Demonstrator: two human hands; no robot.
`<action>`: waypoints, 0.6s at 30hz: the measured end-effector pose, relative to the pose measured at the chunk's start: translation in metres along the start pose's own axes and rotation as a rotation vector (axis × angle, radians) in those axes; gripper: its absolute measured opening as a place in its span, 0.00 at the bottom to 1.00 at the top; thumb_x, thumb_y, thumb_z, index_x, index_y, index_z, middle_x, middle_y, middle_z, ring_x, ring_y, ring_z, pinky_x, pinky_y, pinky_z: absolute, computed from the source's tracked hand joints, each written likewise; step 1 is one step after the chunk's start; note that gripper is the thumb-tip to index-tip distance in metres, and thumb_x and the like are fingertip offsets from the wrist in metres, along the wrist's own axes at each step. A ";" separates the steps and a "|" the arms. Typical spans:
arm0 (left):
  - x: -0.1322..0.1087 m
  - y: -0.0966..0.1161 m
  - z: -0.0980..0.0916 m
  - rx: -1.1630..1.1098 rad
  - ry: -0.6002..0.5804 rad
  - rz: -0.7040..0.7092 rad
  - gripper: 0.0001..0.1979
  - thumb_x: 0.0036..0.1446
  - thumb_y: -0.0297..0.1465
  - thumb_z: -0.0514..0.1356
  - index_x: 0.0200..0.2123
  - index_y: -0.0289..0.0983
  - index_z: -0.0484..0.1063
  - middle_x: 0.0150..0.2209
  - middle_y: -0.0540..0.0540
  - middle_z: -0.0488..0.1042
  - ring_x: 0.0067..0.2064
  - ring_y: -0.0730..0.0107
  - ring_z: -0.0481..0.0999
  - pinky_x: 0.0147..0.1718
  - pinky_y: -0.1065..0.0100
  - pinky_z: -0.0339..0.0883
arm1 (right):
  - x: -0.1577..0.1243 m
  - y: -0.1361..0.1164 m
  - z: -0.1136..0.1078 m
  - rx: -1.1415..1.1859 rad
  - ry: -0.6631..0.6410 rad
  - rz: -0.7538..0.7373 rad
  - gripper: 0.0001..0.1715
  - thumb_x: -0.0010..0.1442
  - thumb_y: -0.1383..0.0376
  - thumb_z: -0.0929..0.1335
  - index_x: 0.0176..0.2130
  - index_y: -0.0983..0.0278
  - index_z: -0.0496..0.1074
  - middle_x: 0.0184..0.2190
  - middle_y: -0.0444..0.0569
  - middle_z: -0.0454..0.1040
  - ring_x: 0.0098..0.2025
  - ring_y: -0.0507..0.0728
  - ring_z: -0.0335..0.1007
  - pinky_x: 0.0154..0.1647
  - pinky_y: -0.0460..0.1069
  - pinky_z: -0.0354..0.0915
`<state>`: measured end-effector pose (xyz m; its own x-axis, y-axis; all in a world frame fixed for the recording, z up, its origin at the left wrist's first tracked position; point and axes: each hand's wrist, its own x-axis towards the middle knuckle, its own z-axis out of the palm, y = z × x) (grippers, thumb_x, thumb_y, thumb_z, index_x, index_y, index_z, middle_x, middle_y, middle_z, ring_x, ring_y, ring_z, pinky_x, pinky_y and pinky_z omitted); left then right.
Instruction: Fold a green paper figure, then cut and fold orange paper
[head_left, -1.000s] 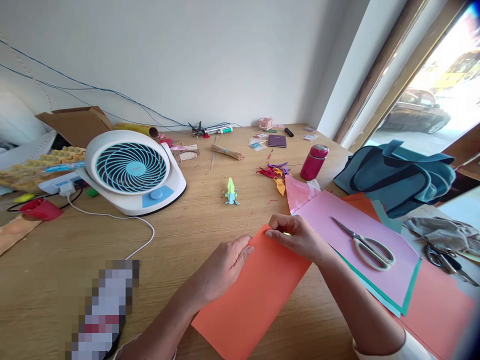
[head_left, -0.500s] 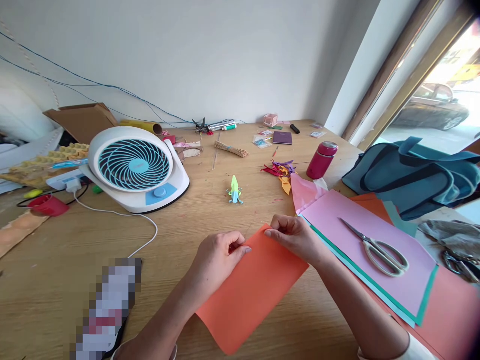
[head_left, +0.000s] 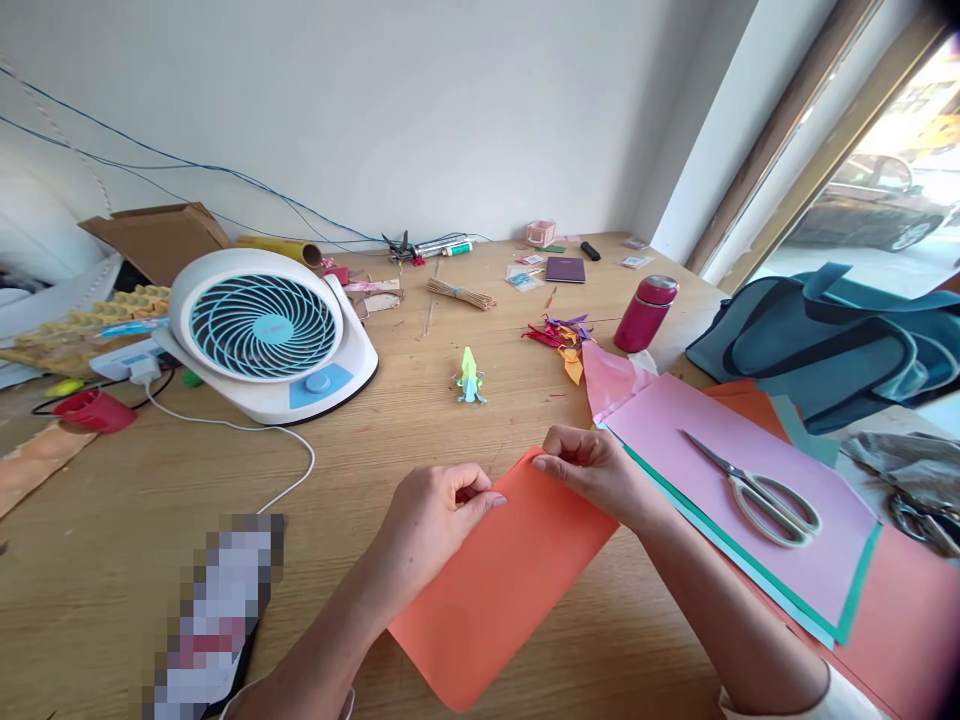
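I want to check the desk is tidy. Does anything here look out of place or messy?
Mostly orderly. Both hands, left hand and right hand, pinch the far edge of the orange paper. Odd bits: coloured paper scraps lie loose near the red bottle, and scissors rest on the pink sheet.

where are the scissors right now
In the head view the scissors lie on the pink paper sheet, right of the right hand, below the teal bag.

Bare forearms; white sleeve cuffs at elbows.
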<state>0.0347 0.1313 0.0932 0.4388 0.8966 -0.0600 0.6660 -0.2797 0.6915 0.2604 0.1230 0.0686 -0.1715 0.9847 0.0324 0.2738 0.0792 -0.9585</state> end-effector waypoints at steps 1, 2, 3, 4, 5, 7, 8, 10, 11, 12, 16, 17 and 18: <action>0.000 0.000 0.000 0.003 -0.001 0.000 0.13 0.59 0.36 0.59 0.23 0.37 0.68 0.21 0.55 0.68 0.26 0.76 0.63 0.26 0.72 0.52 | 0.000 0.000 0.000 0.004 0.002 0.002 0.22 0.59 0.52 0.69 0.24 0.64 0.63 0.20 0.39 0.56 0.24 0.48 0.48 0.22 0.45 0.47; 0.000 0.000 0.000 0.006 -0.003 0.002 0.14 0.59 0.36 0.59 0.23 0.37 0.68 0.21 0.55 0.68 0.26 0.75 0.63 0.26 0.72 0.52 | 0.000 0.000 0.000 0.009 0.003 0.006 0.22 0.59 0.52 0.70 0.24 0.64 0.63 0.20 0.39 0.55 0.24 0.48 0.48 0.22 0.45 0.46; 0.000 0.000 0.000 0.013 -0.005 0.005 0.14 0.59 0.36 0.59 0.23 0.37 0.68 0.21 0.55 0.67 0.26 0.75 0.63 0.26 0.72 0.52 | 0.000 0.000 0.001 0.015 0.003 0.011 0.23 0.59 0.51 0.70 0.24 0.64 0.63 0.20 0.39 0.55 0.24 0.48 0.48 0.22 0.45 0.46; -0.001 0.001 -0.001 0.020 -0.005 0.009 0.14 0.59 0.36 0.59 0.23 0.37 0.68 0.21 0.55 0.67 0.26 0.75 0.63 0.26 0.72 0.51 | 0.000 -0.001 0.001 0.021 0.003 0.015 0.23 0.58 0.51 0.70 0.24 0.64 0.63 0.20 0.38 0.55 0.23 0.48 0.48 0.22 0.45 0.46; -0.001 0.001 -0.001 0.028 -0.005 0.014 0.14 0.59 0.36 0.58 0.23 0.37 0.68 0.21 0.55 0.66 0.26 0.75 0.63 0.26 0.71 0.51 | 0.001 -0.001 0.001 0.026 0.004 0.017 0.24 0.58 0.51 0.70 0.23 0.63 0.63 0.20 0.38 0.55 0.23 0.48 0.47 0.22 0.45 0.46; -0.001 0.003 -0.002 0.038 -0.005 0.020 0.14 0.59 0.36 0.59 0.23 0.37 0.69 0.21 0.55 0.67 0.26 0.75 0.63 0.26 0.71 0.51 | 0.002 -0.001 0.001 0.030 0.004 0.017 0.24 0.57 0.50 0.70 0.23 0.63 0.63 0.20 0.38 0.55 0.23 0.48 0.48 0.22 0.45 0.46; -0.001 0.003 -0.002 0.039 -0.007 0.020 0.14 0.59 0.36 0.59 0.23 0.37 0.69 0.21 0.55 0.67 0.25 0.75 0.63 0.26 0.71 0.51 | 0.002 -0.001 0.001 0.031 0.005 0.013 0.25 0.57 0.49 0.70 0.23 0.63 0.63 0.20 0.39 0.55 0.23 0.48 0.48 0.22 0.45 0.46; -0.001 0.004 -0.003 0.033 -0.016 0.016 0.13 0.59 0.36 0.59 0.24 0.37 0.70 0.21 0.55 0.69 0.25 0.75 0.64 0.26 0.71 0.52 | 0.002 0.000 0.000 0.029 0.004 0.002 0.25 0.58 0.49 0.70 0.23 0.63 0.63 0.20 0.39 0.55 0.23 0.48 0.48 0.22 0.45 0.46; -0.001 0.004 -0.003 0.028 -0.020 0.011 0.13 0.59 0.36 0.59 0.24 0.37 0.70 0.21 0.55 0.69 0.25 0.75 0.64 0.26 0.72 0.53 | 0.002 0.000 0.000 0.026 0.001 -0.003 0.25 0.58 0.49 0.70 0.23 0.64 0.63 0.20 0.39 0.55 0.24 0.48 0.48 0.22 0.45 0.46; -0.001 0.005 -0.004 0.023 -0.023 0.006 0.13 0.59 0.36 0.59 0.24 0.37 0.70 0.22 0.55 0.70 0.25 0.75 0.64 0.26 0.72 0.53 | 0.002 0.001 0.000 0.024 0.001 -0.007 0.24 0.58 0.49 0.70 0.23 0.64 0.63 0.20 0.39 0.55 0.24 0.48 0.48 0.22 0.45 0.46; 0.000 0.005 -0.004 0.020 -0.025 0.000 0.13 0.59 0.36 0.59 0.24 0.37 0.70 0.22 0.55 0.70 0.25 0.75 0.65 0.26 0.72 0.53 | 0.001 0.001 0.000 0.011 0.000 -0.009 0.23 0.59 0.50 0.69 0.24 0.64 0.64 0.20 0.39 0.57 0.24 0.48 0.49 0.23 0.45 0.47; 0.000 0.005 -0.004 0.022 -0.023 0.004 0.13 0.59 0.36 0.59 0.24 0.37 0.70 0.22 0.55 0.70 0.25 0.75 0.65 0.26 0.72 0.53 | 0.001 0.001 0.000 0.004 0.000 -0.009 0.23 0.59 0.51 0.69 0.24 0.64 0.64 0.21 0.39 0.58 0.24 0.49 0.50 0.24 0.45 0.48; 0.000 0.005 -0.004 0.026 -0.020 0.009 0.13 0.59 0.35 0.59 0.24 0.37 0.70 0.22 0.55 0.69 0.25 0.75 0.64 0.26 0.72 0.52 | 0.001 0.001 0.000 -0.003 -0.001 -0.007 0.23 0.59 0.50 0.69 0.25 0.64 0.65 0.21 0.40 0.59 0.25 0.49 0.51 0.24 0.45 0.49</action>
<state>0.0358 0.1317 0.0995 0.4569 0.8869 -0.0683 0.6771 -0.2969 0.6733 0.2601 0.1236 0.0678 -0.1742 0.9839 0.0388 0.2750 0.0864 -0.9576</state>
